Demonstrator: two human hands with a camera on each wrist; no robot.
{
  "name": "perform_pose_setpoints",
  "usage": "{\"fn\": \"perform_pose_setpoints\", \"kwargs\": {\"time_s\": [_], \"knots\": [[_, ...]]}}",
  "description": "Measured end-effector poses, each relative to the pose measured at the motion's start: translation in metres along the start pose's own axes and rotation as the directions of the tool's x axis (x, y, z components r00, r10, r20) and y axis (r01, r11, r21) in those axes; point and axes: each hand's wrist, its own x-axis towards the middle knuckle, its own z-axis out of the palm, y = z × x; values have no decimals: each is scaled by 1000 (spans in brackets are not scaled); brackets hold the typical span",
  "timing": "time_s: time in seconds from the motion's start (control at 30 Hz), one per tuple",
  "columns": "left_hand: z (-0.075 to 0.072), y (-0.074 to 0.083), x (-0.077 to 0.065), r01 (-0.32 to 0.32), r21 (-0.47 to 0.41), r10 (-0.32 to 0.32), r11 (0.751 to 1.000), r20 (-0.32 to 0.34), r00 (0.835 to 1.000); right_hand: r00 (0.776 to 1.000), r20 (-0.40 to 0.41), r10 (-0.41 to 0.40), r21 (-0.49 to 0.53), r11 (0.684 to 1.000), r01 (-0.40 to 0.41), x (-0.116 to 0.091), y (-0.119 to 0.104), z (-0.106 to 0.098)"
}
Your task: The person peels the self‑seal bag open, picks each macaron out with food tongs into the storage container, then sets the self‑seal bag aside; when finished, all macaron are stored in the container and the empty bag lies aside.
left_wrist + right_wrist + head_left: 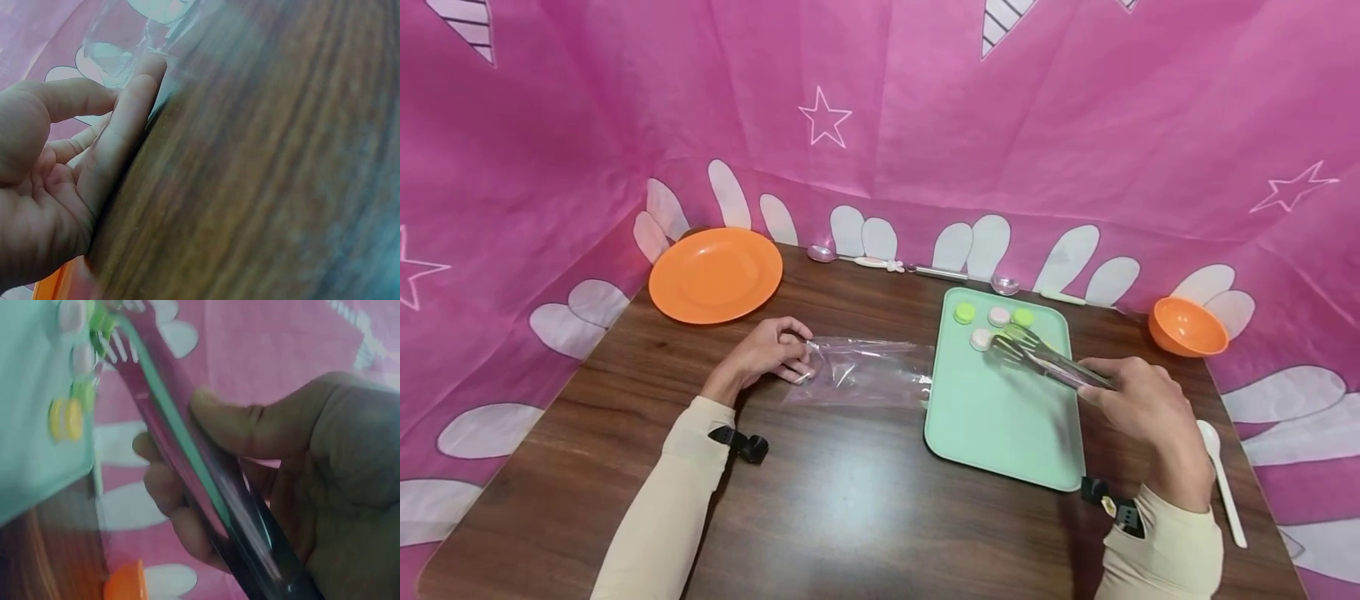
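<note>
My right hand (1150, 404) grips metal tongs (1060, 362), thumb on one arm and fingers curled round the other. Their fork-like tips hang over the upper part of a mint-green tray (1007, 417). Several small macarons lie there, including a pink macaron (981, 339), a green macaron (964, 312) and a yellow macaron (65, 419). A green macaron (103, 325) shows at the tips; whether they grip it I cannot tell. Left of the tray, my left hand (771, 350) pinches the near end of a clear plastic bag (872, 372), which lies flat on the table.
An orange plate (715, 275) sits at the back left, an orange bowl (1187, 327) at the back right. Spoons and other utensils, among them a ladle (1004, 285), line the back edge. A white spoon (1225, 492) lies right of the tray. Pink cloth (895, 108) surrounds the wooden table (820, 517).
</note>
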Motion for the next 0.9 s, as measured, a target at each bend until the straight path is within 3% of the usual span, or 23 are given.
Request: {"fn": "perform_pose_setpoints", "kwargs": {"time_s": [0.33,0.5,0.7,0.9], "knots": [[1,-2,-1,-10,-13,10,1000,4,1000,996,24,83,9,997,-83,8,4,6],[2,-3,0,-10,-13,10,1000,3,1000,995,-40,91,43,995,-89,3,10,4],[2,0,1,3,-12,-3,1000,-2,1000,989,-100,109,16,994,-108,-9,38,-5],[0,-1,0,-6,-13,6,1000,-6,1000,969,36,246,29,969,-247,-12,65,-9]]}}
